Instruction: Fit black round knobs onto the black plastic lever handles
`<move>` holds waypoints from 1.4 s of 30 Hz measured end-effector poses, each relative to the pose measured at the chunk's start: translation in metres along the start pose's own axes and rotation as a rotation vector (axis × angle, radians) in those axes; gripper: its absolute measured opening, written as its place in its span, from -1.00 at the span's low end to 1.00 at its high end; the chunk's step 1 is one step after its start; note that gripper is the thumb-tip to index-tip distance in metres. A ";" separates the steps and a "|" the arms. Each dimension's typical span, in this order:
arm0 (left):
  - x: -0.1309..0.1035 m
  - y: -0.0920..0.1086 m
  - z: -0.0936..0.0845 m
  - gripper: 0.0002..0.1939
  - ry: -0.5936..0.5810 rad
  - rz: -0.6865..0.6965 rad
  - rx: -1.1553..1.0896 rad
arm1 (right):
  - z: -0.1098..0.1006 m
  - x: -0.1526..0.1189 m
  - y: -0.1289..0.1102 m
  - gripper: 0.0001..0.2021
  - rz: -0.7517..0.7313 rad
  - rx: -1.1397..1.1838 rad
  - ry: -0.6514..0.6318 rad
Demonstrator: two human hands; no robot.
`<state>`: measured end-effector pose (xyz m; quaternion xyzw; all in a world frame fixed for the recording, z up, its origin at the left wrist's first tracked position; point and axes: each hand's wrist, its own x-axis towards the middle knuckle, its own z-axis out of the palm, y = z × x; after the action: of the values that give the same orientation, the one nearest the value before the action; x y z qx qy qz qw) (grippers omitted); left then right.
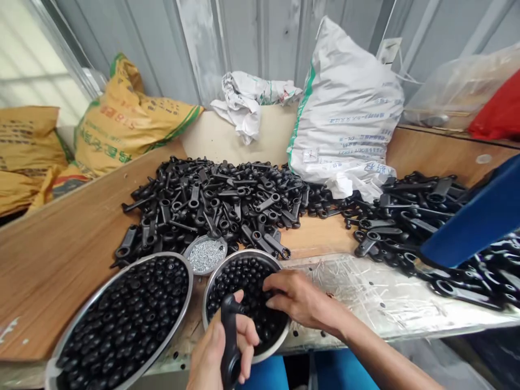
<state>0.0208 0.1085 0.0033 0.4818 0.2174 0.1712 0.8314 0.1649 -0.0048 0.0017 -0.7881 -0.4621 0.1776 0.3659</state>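
My left hand (221, 346), at the bottom centre, is closed around a black plastic crank handle (230, 341), held upright with its short peg end at the top. My right hand (294, 298) reaches over the rim of a round metal bowl (280, 262). Its thumb and forefinger pinch at a black knob inside, partly hidden by the fingers. Many round black knobs (244, 279) fill this bowl. To the left, a larger oval metal basin (187, 281) holds more of them. Behind, between the two, sits a small dish of silver screws (206, 254).
A heap of black crank handles (219, 200) spreads behind the bowls; another pile (406, 222) lies right. A white sack (345, 108) leans at the back. Yellow sacks (125, 119) stand beyond the wooden side board (81, 233). A blue tube-like shape (475, 216) crosses the right pile.
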 end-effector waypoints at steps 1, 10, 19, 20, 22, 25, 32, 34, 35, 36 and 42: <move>0.005 -0.001 0.007 -0.46 0.005 -0.028 -0.019 | -0.003 -0.006 0.003 -0.84 -0.002 0.232 0.069; 0.006 -0.032 0.056 -0.62 0.058 0.034 -0.019 | 0.007 -0.050 0.009 -0.82 -0.067 1.255 0.308; 0.004 -0.041 0.060 -0.59 0.120 0.119 0.040 | 0.013 -0.056 0.004 -0.77 -0.061 1.372 0.379; 0.004 -0.042 0.059 -0.57 0.130 0.130 0.047 | 0.013 -0.055 0.003 -0.77 -0.056 1.370 0.379; 0.005 -0.044 0.055 -0.55 0.154 0.168 0.079 | 0.015 -0.053 0.001 -0.77 -0.043 1.358 0.384; 0.007 -0.047 0.048 -0.53 0.177 0.259 0.196 | 0.017 -0.051 -0.001 -0.78 -0.039 1.325 0.377; 0.011 -0.056 0.034 -0.61 0.190 0.438 0.477 | 0.024 -0.044 -0.003 -0.77 0.006 1.336 0.347; 0.011 -0.059 0.034 -0.66 0.190 0.500 0.502 | 0.026 -0.044 -0.003 -0.78 0.016 1.326 0.359; 0.010 -0.060 0.035 -0.68 0.186 0.537 0.509 | 0.027 -0.044 -0.002 -0.78 0.017 1.309 0.373; 0.010 -0.060 0.036 -0.69 0.179 0.577 0.514 | 0.028 -0.044 -0.002 -0.78 0.018 1.283 0.389; 0.014 -0.060 0.035 -0.63 0.056 0.795 0.684 | 0.027 -0.049 0.000 -0.75 0.096 0.995 0.452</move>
<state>0.0553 0.0615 -0.0366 0.7662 0.0832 0.4058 0.4913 0.1234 -0.0357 -0.0191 -0.5585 -0.1960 0.2175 0.7761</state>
